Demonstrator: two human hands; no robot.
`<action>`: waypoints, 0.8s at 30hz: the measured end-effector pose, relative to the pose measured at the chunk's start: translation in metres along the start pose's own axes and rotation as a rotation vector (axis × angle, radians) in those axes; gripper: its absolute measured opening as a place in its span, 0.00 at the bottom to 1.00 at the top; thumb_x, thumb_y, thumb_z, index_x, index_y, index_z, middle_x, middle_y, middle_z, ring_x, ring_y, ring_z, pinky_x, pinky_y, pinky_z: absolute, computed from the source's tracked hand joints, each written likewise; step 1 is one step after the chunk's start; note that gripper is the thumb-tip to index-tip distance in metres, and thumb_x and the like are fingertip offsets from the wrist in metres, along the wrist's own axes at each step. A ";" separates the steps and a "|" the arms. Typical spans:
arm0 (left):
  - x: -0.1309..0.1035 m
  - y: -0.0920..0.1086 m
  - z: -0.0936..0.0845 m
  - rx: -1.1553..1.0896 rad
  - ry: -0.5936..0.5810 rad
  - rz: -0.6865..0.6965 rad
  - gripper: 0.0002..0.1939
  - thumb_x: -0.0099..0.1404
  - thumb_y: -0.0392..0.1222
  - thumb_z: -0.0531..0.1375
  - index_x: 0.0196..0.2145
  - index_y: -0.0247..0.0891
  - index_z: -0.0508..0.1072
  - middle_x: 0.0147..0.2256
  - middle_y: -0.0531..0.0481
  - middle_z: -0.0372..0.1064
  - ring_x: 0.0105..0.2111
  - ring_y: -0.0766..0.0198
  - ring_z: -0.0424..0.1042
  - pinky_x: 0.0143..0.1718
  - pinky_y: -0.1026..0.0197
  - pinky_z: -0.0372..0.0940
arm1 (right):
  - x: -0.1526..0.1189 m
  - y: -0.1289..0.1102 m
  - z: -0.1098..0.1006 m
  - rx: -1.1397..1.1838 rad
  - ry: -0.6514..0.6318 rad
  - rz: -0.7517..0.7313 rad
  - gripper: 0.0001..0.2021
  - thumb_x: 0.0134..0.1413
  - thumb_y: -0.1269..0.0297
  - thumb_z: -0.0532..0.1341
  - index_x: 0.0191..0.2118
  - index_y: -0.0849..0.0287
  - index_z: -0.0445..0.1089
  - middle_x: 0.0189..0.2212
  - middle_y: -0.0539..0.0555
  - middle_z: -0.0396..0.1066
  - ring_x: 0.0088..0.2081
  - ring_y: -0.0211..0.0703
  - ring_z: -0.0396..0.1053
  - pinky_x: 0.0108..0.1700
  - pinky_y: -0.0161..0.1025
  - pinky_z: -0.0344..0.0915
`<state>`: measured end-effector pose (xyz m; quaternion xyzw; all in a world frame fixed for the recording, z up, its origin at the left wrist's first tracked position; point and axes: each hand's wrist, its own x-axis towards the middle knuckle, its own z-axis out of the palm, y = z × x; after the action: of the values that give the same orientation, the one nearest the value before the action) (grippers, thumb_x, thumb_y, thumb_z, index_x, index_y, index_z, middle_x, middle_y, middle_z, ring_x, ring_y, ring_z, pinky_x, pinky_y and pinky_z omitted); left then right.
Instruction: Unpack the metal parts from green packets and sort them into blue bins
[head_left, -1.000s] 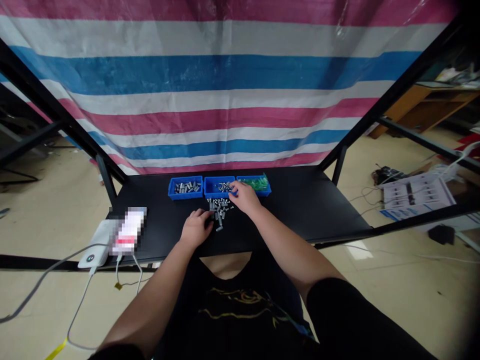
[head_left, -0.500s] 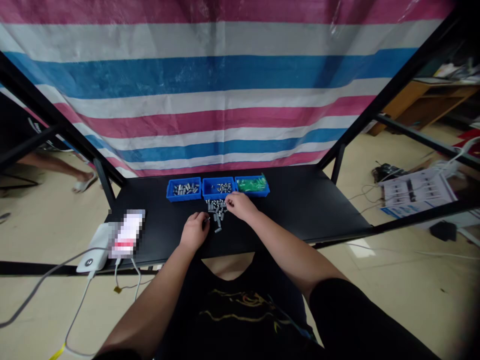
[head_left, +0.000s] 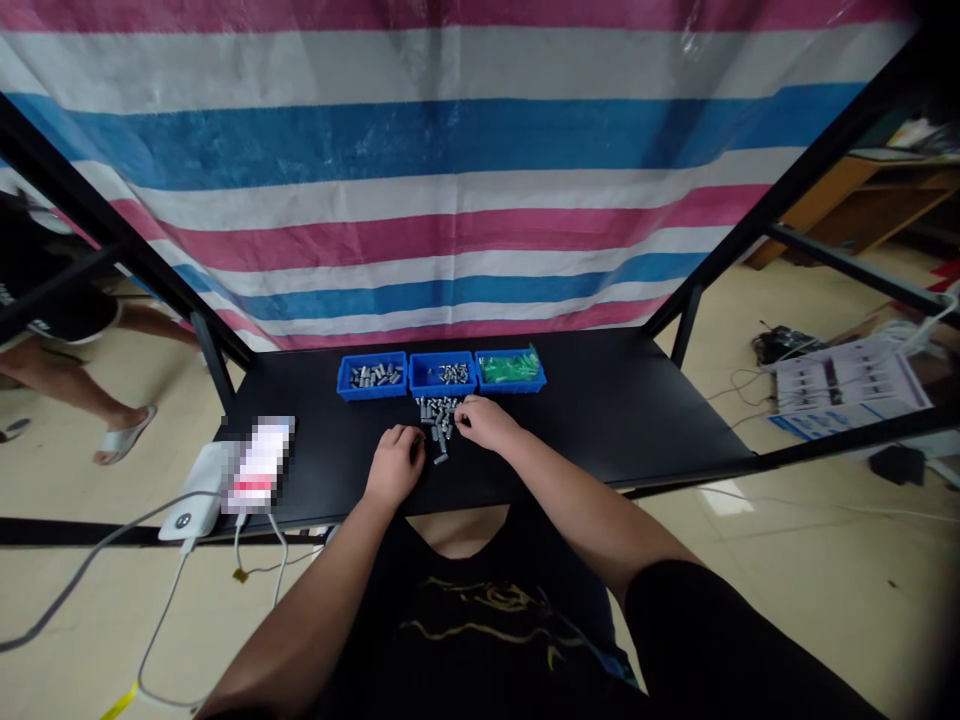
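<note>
Three blue rectangular plastic bins [head_left: 441, 390] near back edge of black tabletop [head_left: 607, 420]. Left hand [head_left: 397, 464], right hand [head_left: 487, 422] flank small grey cylinders [head_left: 429, 412]; fingers curled, can't tell if pinching.

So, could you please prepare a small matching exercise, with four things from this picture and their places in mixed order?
1. Green items
2. Striped sheet
3. White device
4. Right hand

A. At the left end of the black table
B. At the right side of the loose parts
C. In the right-hand blue bin
D. Hanging behind the black table

Pairs: 1-C, 2-D, 3-A, 4-B
</note>
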<state>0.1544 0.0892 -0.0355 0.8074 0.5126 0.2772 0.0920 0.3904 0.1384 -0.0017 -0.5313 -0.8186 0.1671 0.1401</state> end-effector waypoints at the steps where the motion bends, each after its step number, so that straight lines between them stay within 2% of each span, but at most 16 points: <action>1: 0.000 0.001 -0.001 -0.002 -0.008 -0.004 0.06 0.71 0.37 0.56 0.43 0.41 0.72 0.41 0.44 0.71 0.43 0.54 0.69 0.49 0.51 0.67 | 0.004 -0.001 -0.005 -0.005 -0.014 -0.013 0.04 0.54 0.73 0.66 0.32 0.57 0.78 0.37 0.54 0.74 0.38 0.43 0.73 0.43 0.36 0.66; 2: 0.000 0.001 -0.002 -0.004 -0.016 -0.008 0.06 0.71 0.37 0.55 0.43 0.41 0.72 0.41 0.44 0.71 0.43 0.54 0.69 0.49 0.51 0.67 | 0.008 -0.001 -0.011 0.000 0.003 -0.021 0.04 0.54 0.73 0.66 0.32 0.57 0.78 0.36 0.54 0.75 0.38 0.43 0.74 0.43 0.36 0.66; 4: 0.000 0.002 -0.003 -0.012 -0.028 -0.017 0.06 0.71 0.37 0.55 0.43 0.42 0.72 0.42 0.44 0.71 0.43 0.54 0.70 0.50 0.51 0.67 | 0.016 -0.002 -0.026 0.036 0.127 0.011 0.04 0.58 0.71 0.65 0.36 0.57 0.78 0.37 0.54 0.77 0.38 0.43 0.74 0.45 0.37 0.67; 6: 0.000 0.003 -0.004 -0.019 -0.033 -0.028 0.06 0.71 0.37 0.55 0.43 0.42 0.72 0.42 0.45 0.71 0.43 0.54 0.70 0.50 0.51 0.67 | 0.022 -0.002 -0.039 0.066 0.258 0.103 0.05 0.59 0.68 0.67 0.41 0.58 0.78 0.40 0.55 0.78 0.40 0.44 0.75 0.46 0.38 0.68; 7: 0.000 0.003 -0.004 -0.020 -0.034 -0.035 0.06 0.71 0.38 0.55 0.43 0.42 0.72 0.42 0.45 0.71 0.43 0.54 0.70 0.49 0.51 0.67 | 0.023 -0.001 -0.043 0.065 0.280 0.148 0.06 0.58 0.67 0.68 0.42 0.58 0.78 0.40 0.56 0.79 0.40 0.45 0.76 0.46 0.39 0.69; 10: 0.000 0.003 -0.004 -0.010 -0.034 -0.039 0.06 0.71 0.38 0.56 0.43 0.42 0.72 0.42 0.45 0.71 0.43 0.54 0.70 0.49 0.51 0.67 | 0.020 0.003 -0.043 0.016 0.183 0.188 0.05 0.55 0.68 0.69 0.39 0.57 0.79 0.36 0.54 0.80 0.40 0.47 0.76 0.44 0.39 0.69; 13: 0.001 0.004 -0.005 -0.003 -0.032 -0.024 0.06 0.70 0.37 0.56 0.43 0.41 0.72 0.41 0.45 0.71 0.43 0.54 0.69 0.49 0.51 0.67 | 0.014 0.006 -0.028 -0.020 0.084 0.158 0.08 0.57 0.69 0.67 0.43 0.54 0.80 0.34 0.52 0.80 0.39 0.46 0.76 0.42 0.37 0.68; 16: 0.001 0.004 -0.005 -0.002 -0.031 -0.014 0.06 0.70 0.37 0.56 0.43 0.41 0.71 0.41 0.45 0.71 0.43 0.54 0.69 0.49 0.52 0.66 | 0.011 0.006 -0.012 -0.059 0.058 0.133 0.10 0.58 0.68 0.66 0.46 0.53 0.79 0.36 0.54 0.79 0.40 0.46 0.76 0.43 0.37 0.67; 18: 0.001 0.003 -0.005 -0.003 -0.033 -0.012 0.06 0.70 0.36 0.56 0.42 0.41 0.72 0.41 0.45 0.71 0.43 0.54 0.69 0.49 0.52 0.66 | 0.011 0.004 -0.008 -0.088 0.046 0.145 0.07 0.58 0.69 0.65 0.41 0.55 0.80 0.37 0.55 0.79 0.39 0.47 0.76 0.41 0.37 0.66; 21: 0.001 0.002 -0.005 -0.012 -0.036 -0.013 0.06 0.70 0.37 0.56 0.42 0.41 0.72 0.41 0.45 0.71 0.43 0.54 0.69 0.49 0.52 0.66 | 0.013 0.003 -0.013 -0.083 -0.027 0.161 0.04 0.54 0.72 0.67 0.32 0.57 0.78 0.31 0.55 0.78 0.34 0.45 0.75 0.38 0.36 0.65; 22: 0.000 0.002 -0.005 -0.014 -0.039 -0.015 0.06 0.70 0.37 0.56 0.43 0.41 0.72 0.41 0.45 0.71 0.43 0.54 0.69 0.49 0.52 0.66 | 0.014 0.003 -0.017 -0.061 -0.021 0.148 0.04 0.53 0.73 0.67 0.31 0.57 0.77 0.30 0.54 0.78 0.33 0.44 0.74 0.38 0.36 0.65; 24: 0.000 0.002 -0.004 -0.010 -0.043 -0.024 0.06 0.70 0.37 0.56 0.43 0.41 0.72 0.41 0.45 0.71 0.43 0.54 0.69 0.50 0.52 0.66 | 0.017 0.003 -0.026 0.006 0.096 0.127 0.04 0.54 0.71 0.67 0.36 0.56 0.77 0.30 0.52 0.78 0.33 0.43 0.75 0.39 0.35 0.66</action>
<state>0.1534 0.0876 -0.0313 0.8065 0.5189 0.2609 0.1103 0.3966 0.1582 0.0216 -0.5892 -0.7752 0.1523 0.1697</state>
